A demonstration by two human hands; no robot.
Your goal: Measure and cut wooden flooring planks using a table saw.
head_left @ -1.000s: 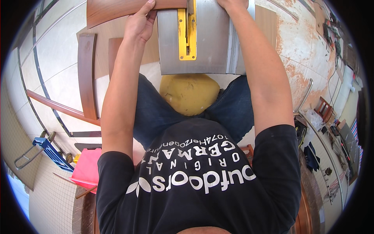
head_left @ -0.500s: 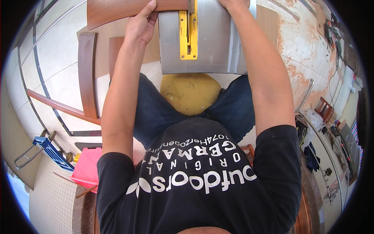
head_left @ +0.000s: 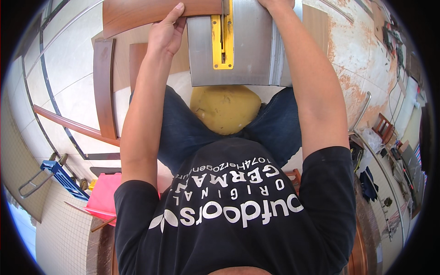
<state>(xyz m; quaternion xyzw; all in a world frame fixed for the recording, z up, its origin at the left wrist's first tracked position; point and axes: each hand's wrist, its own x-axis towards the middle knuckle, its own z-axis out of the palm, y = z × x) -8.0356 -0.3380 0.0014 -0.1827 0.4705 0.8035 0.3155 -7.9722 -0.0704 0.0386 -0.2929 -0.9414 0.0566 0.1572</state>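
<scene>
My left hand (head_left: 169, 32) holds a reddish-brown wooden plank (head_left: 133, 13) by its near edge, thumb on top and fingers curled. The plank lies across the top of a metal table saw (head_left: 247, 55), at the far end of the yellow slot plate (head_left: 217, 50). My right hand (head_left: 277, 4) is at the top edge of the picture, at the saw's right side; its fingers are mostly cut off. A yellow seat (head_left: 224, 107) shows between my legs, below the saw.
More wooden boards (head_left: 104, 87) and a long rail (head_left: 73, 120) lie to the left on the tiled floor. A blue hand truck (head_left: 62, 178) and a pink plastic item (head_left: 103, 197) are at lower left. Tools, cables, metal tubes and a small wooden chair (head_left: 382, 128) crowd the right.
The plank and my left hand have shifted slightly down and to the right. The whole view has also drifted a little rightward. My grip looks the same.
</scene>
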